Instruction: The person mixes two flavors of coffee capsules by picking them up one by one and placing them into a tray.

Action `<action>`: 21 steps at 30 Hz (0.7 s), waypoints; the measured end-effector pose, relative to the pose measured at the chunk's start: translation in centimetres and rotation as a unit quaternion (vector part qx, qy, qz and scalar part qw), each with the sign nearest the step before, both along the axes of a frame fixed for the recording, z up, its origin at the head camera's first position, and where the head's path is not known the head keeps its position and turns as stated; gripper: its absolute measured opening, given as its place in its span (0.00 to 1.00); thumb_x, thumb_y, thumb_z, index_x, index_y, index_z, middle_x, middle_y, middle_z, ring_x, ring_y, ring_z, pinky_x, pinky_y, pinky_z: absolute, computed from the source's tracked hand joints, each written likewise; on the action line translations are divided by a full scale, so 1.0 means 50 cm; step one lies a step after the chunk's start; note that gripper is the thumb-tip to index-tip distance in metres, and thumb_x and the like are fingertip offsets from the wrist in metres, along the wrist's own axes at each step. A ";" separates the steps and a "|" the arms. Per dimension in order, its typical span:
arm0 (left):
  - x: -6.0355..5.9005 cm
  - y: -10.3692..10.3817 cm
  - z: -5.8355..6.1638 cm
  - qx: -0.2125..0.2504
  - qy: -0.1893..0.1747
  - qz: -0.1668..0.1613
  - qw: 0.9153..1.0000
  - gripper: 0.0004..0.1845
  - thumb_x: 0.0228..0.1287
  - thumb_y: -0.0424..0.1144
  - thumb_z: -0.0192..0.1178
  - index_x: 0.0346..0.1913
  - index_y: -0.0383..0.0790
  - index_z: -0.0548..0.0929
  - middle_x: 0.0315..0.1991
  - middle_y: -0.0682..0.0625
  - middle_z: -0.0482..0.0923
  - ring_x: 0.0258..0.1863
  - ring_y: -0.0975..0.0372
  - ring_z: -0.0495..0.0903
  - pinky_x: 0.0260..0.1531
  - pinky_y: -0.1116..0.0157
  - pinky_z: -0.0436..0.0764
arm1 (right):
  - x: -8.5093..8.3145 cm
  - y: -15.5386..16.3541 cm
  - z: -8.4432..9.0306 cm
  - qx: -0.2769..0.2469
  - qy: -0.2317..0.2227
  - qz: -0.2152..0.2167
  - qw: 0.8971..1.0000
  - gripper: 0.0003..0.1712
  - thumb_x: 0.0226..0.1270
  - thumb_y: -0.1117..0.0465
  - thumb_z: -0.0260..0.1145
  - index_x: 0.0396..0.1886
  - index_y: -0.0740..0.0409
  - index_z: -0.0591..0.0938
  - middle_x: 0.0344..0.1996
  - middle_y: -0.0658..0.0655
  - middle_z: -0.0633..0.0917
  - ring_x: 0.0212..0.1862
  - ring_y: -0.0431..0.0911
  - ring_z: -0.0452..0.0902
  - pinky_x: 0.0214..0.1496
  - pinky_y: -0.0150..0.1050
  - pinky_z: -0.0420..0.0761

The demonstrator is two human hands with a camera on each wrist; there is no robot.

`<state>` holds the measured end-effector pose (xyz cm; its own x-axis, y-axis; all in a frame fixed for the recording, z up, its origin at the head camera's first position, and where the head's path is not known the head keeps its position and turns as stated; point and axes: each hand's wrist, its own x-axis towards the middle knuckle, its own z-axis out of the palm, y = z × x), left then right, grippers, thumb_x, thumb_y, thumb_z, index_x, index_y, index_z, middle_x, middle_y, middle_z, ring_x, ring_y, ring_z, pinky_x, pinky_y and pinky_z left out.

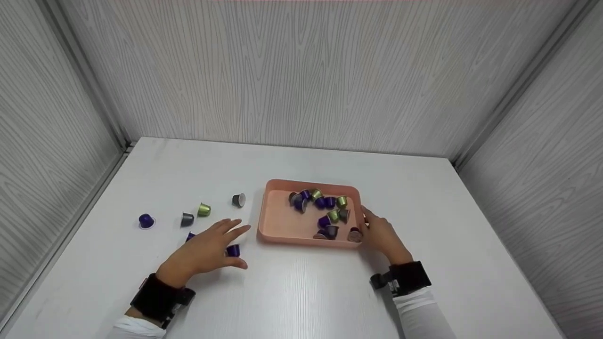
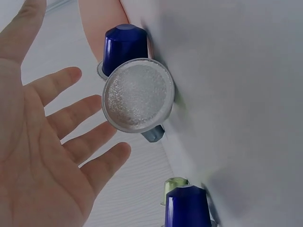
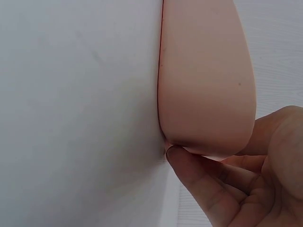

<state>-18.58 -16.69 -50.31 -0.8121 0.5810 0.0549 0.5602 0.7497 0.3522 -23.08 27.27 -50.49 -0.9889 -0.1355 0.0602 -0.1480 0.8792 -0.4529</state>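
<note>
My left hand (image 1: 205, 249) hovers palm down over the table's left part, fingers spread and thumb apart, with nothing held. A dark blue coffee capsule (image 1: 233, 250) shows between its thumb and forefinger; another is mostly hidden behind the hand. In the left wrist view, a capsule with its pale lid (image 2: 138, 96) facing the camera lies by the fingertips, beside an upright blue capsule (image 2: 125, 47). My right hand (image 1: 384, 238) grips the right end of a salmon-pink tray (image 1: 282, 216), its fingers curled against the wall's lower edge in the right wrist view.
Inside the tray, several blue, green and dark grey capsules cluster toward the right. Left of it on the white table lie two grey capsules, one farther back (image 1: 239, 200) and one nearer (image 1: 187, 219), a green capsule (image 1: 204, 210) and a blue capsule (image 1: 146, 221). Grained panels enclose the table.
</note>
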 end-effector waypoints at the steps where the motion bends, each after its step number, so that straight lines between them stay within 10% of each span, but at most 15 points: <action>1: 0.001 -0.001 0.002 -0.003 -0.007 0.000 1.000 0.51 0.51 0.70 0.61 0.74 0.46 0.64 0.72 0.39 0.60 0.70 0.43 0.58 0.63 0.45 0.66 | 0.000 0.001 -0.001 0.000 -0.001 -0.001 1.000 0.30 0.74 0.62 0.55 0.72 0.65 0.65 0.40 0.61 0.85 0.26 0.44 0.72 0.29 0.40 0.72; 21: 0.003 -0.001 0.004 -0.029 -0.079 0.011 0.996 0.32 0.54 0.42 0.73 0.63 0.43 0.78 0.60 0.44 0.76 0.61 0.49 0.73 0.60 0.48 0.70 | -0.004 0.003 -0.004 -0.002 -0.009 -0.001 1.000 0.30 0.74 0.62 0.54 0.73 0.65 0.64 0.47 0.64 0.84 0.37 0.50 0.79 0.38 0.46 0.77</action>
<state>-18.45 -16.74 -50.13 -0.8209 0.5610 -0.1067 0.4843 0.7830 0.3904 -23.27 27.42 -50.67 -0.9903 -0.1326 0.0424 -0.1372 0.8777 -0.4591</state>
